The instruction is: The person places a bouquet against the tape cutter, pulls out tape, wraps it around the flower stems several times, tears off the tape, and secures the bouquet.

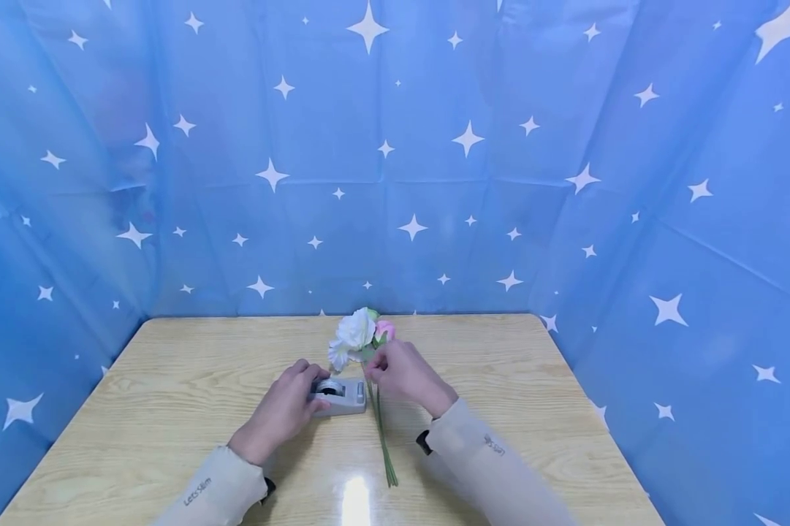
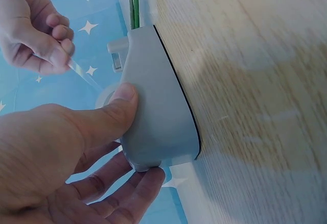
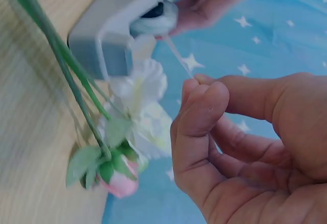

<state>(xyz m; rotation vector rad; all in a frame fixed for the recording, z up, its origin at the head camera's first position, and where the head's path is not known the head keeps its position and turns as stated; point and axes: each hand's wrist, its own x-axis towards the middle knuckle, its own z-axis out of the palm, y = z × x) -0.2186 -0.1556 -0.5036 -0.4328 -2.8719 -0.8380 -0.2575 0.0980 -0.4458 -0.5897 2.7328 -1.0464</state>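
My left hand (image 1: 286, 405) grips the back end of a grey tape dispenser (image 1: 348, 400), thumb on one side and fingers round the other, as the left wrist view shows. Between thumb and fingertips my right hand (image 1: 404, 372) pinches the end of a strip of clear tape (image 3: 178, 55). That strip runs taut from the tape roll (image 3: 155, 22) up to the pinch. Just right of the dispenser lie artificial flowers, a white bloom (image 1: 356, 330) and a pink bud (image 3: 122, 179), their green stems (image 1: 384, 446) pointing towards me.
All of this rests on a light wooden table (image 1: 191, 387). A blue curtain (image 1: 342, 146) with white stars hangs behind the table and along both sides. The flower heads lie beyond the dispenser, near the table's far edge.
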